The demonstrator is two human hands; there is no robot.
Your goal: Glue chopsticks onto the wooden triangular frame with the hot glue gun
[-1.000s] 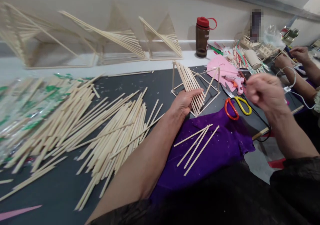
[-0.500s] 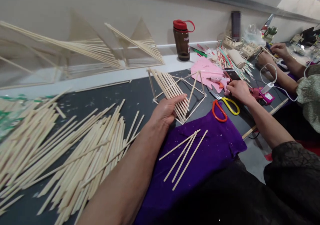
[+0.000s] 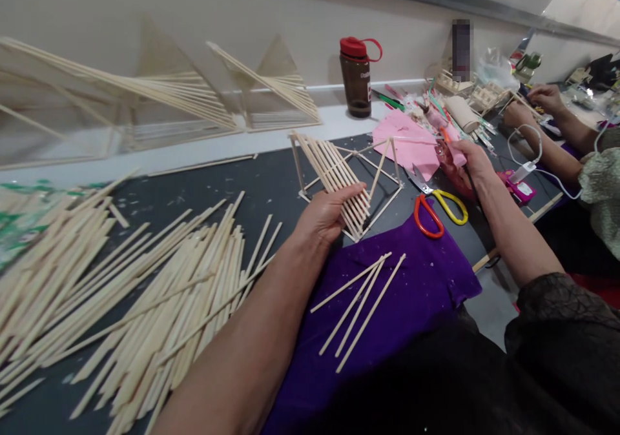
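My left hand (image 3: 322, 214) is closed on a wooden stick frame (image 3: 334, 170), its thumb lying over a slanted row of thin sticks. Open triangular sides of the frame stand on the dark table behind and to the right. In my right hand (image 3: 472, 159) is a pink glue gun (image 3: 455, 154) with an orange trigger, held up off the table. Its nozzle end is hard to make out. Scissors (image 3: 426, 193) with one red and one yellow handle lie just below, blades spread. Several loose sticks (image 3: 363, 306) rest on a purple cloth (image 3: 416, 273) in front of me.
Piles of wooden sticks (image 3: 169, 306) cover the table's left side. Finished twisted stick structures (image 3: 271, 86) stand along the wall. A red-lidded bottle (image 3: 356, 77), a pink sheet (image 3: 404, 141) and a white cable (image 3: 526, 164) are farther back. Another person's hands (image 3: 547, 99) work at right.
My right hand has picked the glue gun up from beside the pink sheet and raised it slightly. The left hand keeps its hold on the frame.
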